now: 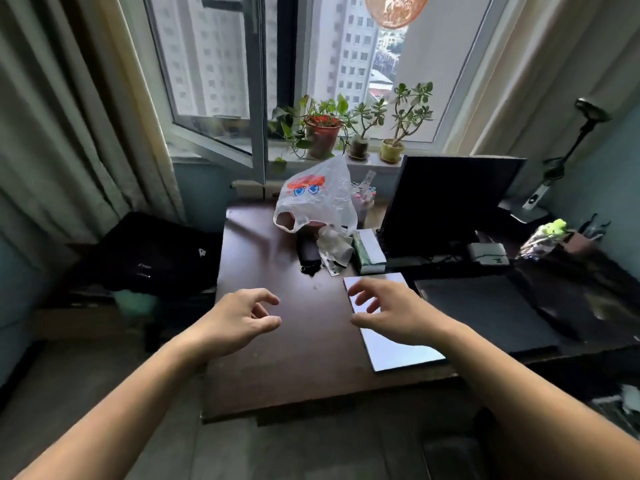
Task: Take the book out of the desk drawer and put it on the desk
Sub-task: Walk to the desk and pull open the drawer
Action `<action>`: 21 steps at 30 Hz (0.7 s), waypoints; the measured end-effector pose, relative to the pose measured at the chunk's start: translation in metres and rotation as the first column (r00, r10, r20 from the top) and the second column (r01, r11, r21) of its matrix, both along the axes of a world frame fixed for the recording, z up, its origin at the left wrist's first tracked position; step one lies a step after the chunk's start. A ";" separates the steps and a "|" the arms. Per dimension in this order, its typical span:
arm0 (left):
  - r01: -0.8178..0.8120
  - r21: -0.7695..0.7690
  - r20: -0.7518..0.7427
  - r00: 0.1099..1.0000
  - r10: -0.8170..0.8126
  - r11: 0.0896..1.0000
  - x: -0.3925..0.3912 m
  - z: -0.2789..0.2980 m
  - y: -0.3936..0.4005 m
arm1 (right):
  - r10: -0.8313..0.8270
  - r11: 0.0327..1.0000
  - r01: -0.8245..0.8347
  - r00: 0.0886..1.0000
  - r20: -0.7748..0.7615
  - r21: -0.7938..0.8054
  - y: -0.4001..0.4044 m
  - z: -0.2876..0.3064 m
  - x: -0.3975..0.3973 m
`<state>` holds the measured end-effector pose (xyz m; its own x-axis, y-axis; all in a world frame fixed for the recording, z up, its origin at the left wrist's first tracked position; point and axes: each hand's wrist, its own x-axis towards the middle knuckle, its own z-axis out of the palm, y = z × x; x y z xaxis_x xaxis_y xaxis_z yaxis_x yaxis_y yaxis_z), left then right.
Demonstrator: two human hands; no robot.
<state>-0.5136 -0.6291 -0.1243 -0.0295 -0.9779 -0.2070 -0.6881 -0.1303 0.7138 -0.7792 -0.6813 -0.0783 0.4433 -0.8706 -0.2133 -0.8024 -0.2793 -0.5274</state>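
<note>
A flat, glossy white book [398,351] lies on the dark brown desk [294,358], right of the middle, reflecting the window light. My right hand [391,313] hovers just over its far half, fingers spread and curled, holding nothing. My left hand [242,317] hangs over the bare desk top to the left, also with fingers apart and nothing in it. No drawer shows in this view; the desk's front edge hides what is under it.
A plastic bag [315,199], crumpled paper, a dark pouch [309,254] and a green box [367,252] crowd the desk's back. A dark monitor [446,199] and black mat [485,313] fill the right. A black bag [156,254] lies left of the desk. Potted plants [323,129] line the windowsill.
</note>
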 end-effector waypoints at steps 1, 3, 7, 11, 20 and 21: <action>-0.016 0.002 -0.001 1.000 0.016 1.000 -0.003 -0.002 0.003 | 0.014 1.000 -0.014 1.000 0.001 0.002 -0.002 -0.001 -0.003; -0.039 0.012 0.002 0.999 0.039 0.999 -0.007 -0.006 0.009 | 0.024 1.000 -0.024 1.000 0.010 0.001 -0.003 -0.004 -0.007; -0.049 0.022 0.016 0.999 0.049 0.999 -0.009 -0.013 0.012 | 0.018 1.000 -0.018 1.000 0.021 0.005 0.002 -0.013 -0.007; -0.023 0.053 0.034 0.999 0.021 0.998 -0.009 -0.030 0.007 | 0.004 0.999 -0.005 1.000 0.006 0.046 0.005 -0.029 -0.005; -0.064 0.115 0.097 0.994 0.053 0.991 -0.049 -0.095 0.017 | 0.076 0.991 -0.079 0.997 0.035 0.106 -0.005 -0.094 -0.026; -0.076 0.110 0.137 0.989 0.061 0.991 -0.056 -0.106 0.016 | 0.080 0.991 -0.085 0.995 0.058 0.107 -0.008 -0.109 -0.031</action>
<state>-0.5693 -0.6129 -0.2307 0.0722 -0.9461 -0.3159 -0.7623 -0.2566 0.5943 -0.8105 -0.6893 -0.1871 0.5259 -0.8033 -0.2797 -0.7491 -0.2816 -0.5996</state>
